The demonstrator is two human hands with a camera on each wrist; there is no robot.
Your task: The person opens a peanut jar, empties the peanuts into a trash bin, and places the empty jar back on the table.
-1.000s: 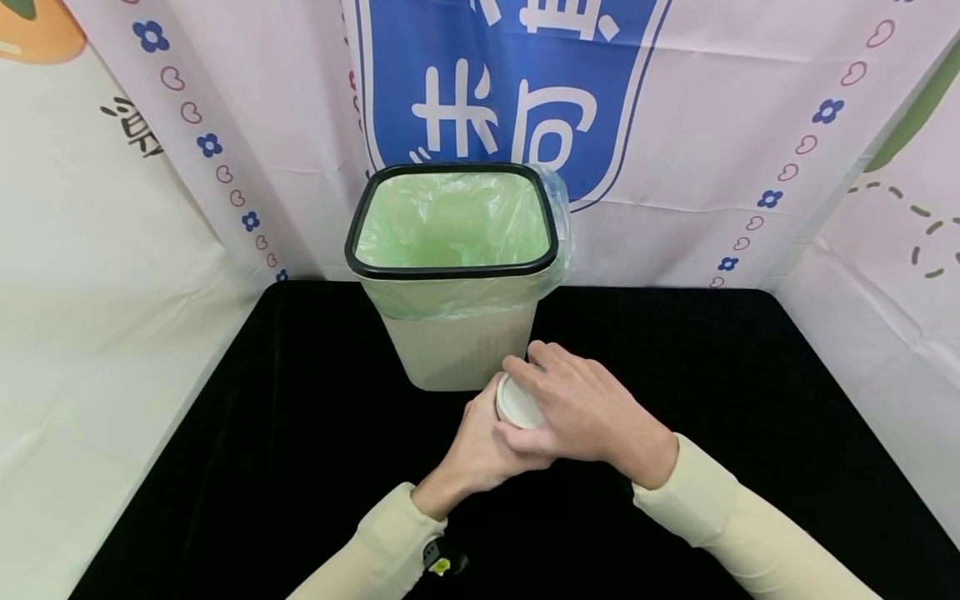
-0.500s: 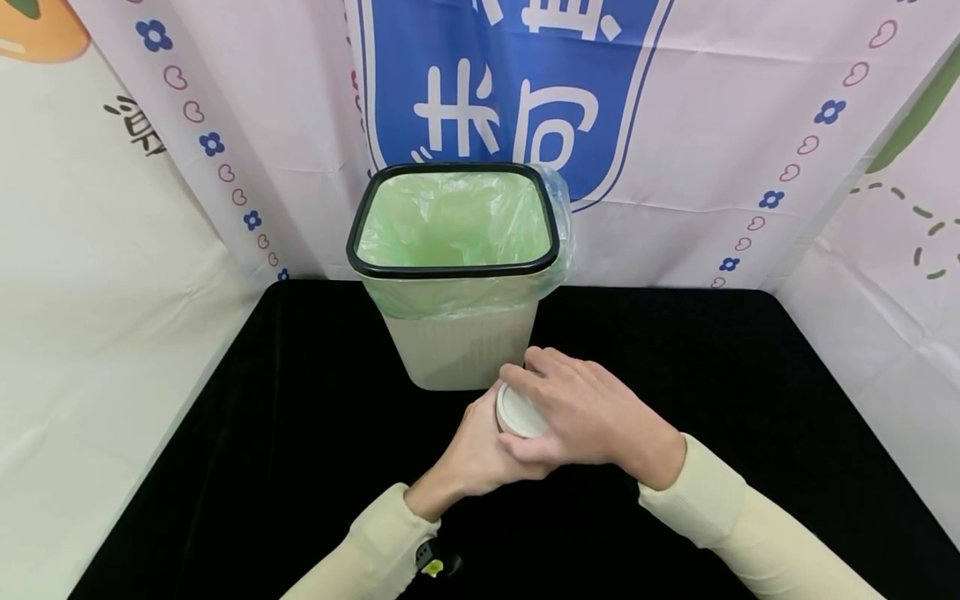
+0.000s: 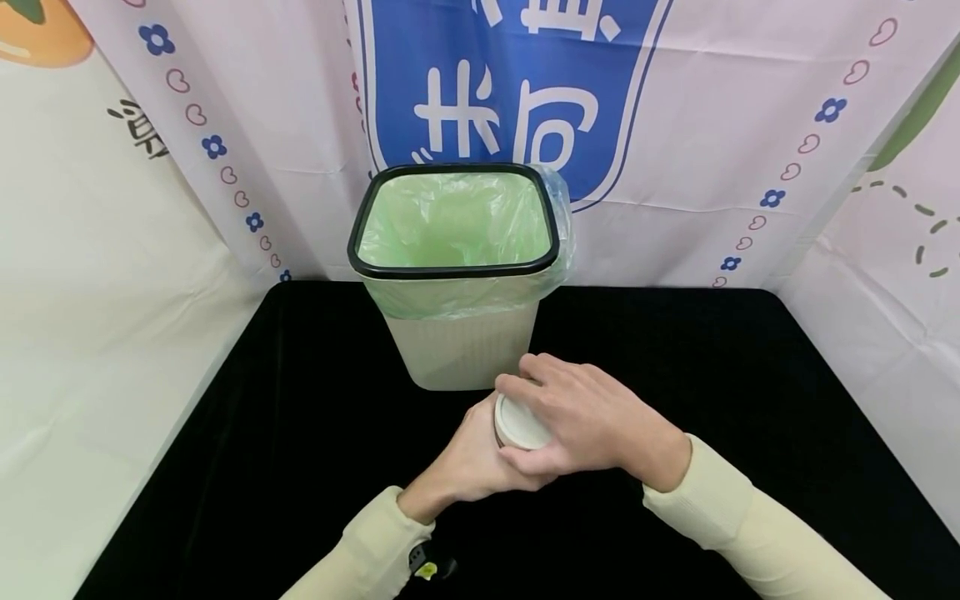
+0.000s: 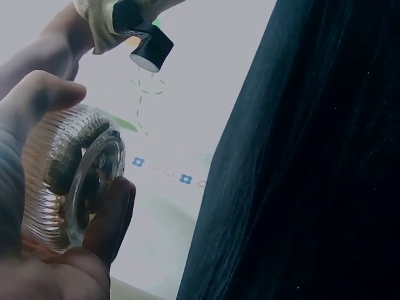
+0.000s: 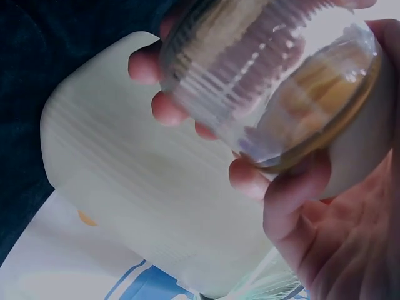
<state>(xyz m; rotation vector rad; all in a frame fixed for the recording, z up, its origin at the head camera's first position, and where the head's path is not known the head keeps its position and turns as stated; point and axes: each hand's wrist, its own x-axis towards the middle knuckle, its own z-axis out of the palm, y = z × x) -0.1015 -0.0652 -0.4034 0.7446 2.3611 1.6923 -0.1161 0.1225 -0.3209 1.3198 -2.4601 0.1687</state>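
A clear ribbed jar (image 5: 240,75) with a white lid (image 3: 519,423) is held between both hands in front of the bin. My left hand (image 3: 480,457) wraps round the jar's body; in the left wrist view its thumb and a finger lie against the ribbed side and the base. Dark shapes show inside near the base, too unclear to name. My right hand (image 3: 592,417) grips the lid from above, fingers on the far edge and thumb on the near edge. The jar leans, its lid facing up. In the head view the hands hide most of its body.
A light-coloured bin (image 3: 465,346) with a black rim (image 3: 450,272) and a green plastic liner (image 3: 450,218) stands just beyond the hands. It rests on a black cloth-covered table (image 3: 315,433). Printed curtains (image 3: 690,150) enclose the back and sides.
Both hands have shifted slightly towards the person, carrying the jar with them. Their grips on the jar and lid look the same. The bin has stayed in place.
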